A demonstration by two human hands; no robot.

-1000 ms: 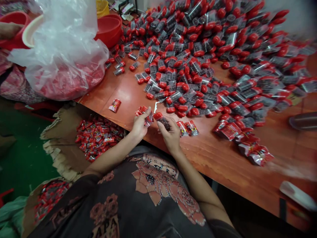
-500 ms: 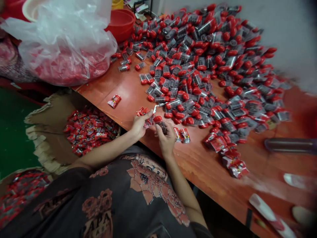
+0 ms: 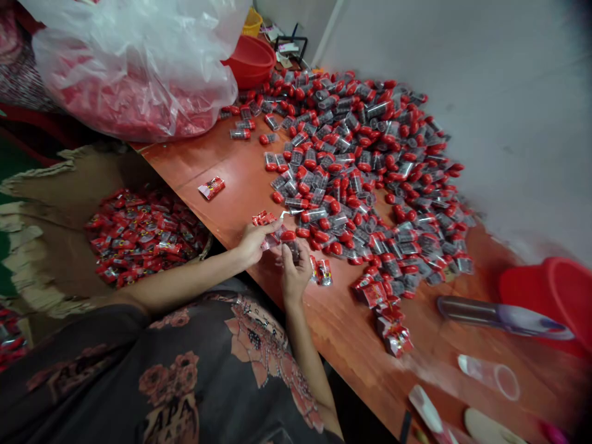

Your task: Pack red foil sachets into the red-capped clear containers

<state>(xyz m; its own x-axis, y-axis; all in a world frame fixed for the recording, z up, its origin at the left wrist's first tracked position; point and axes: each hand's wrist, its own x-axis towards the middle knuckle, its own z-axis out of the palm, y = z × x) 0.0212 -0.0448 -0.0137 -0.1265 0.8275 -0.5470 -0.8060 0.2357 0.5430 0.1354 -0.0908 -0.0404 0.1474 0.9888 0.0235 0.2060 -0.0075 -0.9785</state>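
My left hand (image 3: 252, 245) pinches a small clear-and-red plastic wrapper (image 3: 269, 241) near the table's front edge. My right hand (image 3: 296, 275), just beside it, has its fingers closed round a small clear bottle (image 3: 290, 242) with dark contents and a red cap turned upward. Wrapper and bottle are very close; I cannot tell whether the bottle is inside the wrapper. Beyond my left fingers lie some red wrappers (image 3: 263, 217). To the right of my right hand are red printed packets (image 3: 324, 272). A single red packet (image 3: 211, 188) lies further left.
A big heap of red-capped bottles (image 3: 356, 166) covers the table's back. A clear bag of red pieces (image 3: 139, 92) stands at left, above a carton (image 3: 50, 185) of red packets. On the right are a long tube (image 3: 472, 313), a plastic cup (image 3: 504, 381) and a red tub (image 3: 555, 302).
The view has swung, bringing the red tub and plastic cup at right into sight. Both hands stay close together, still holding the wrapper and the bottle.
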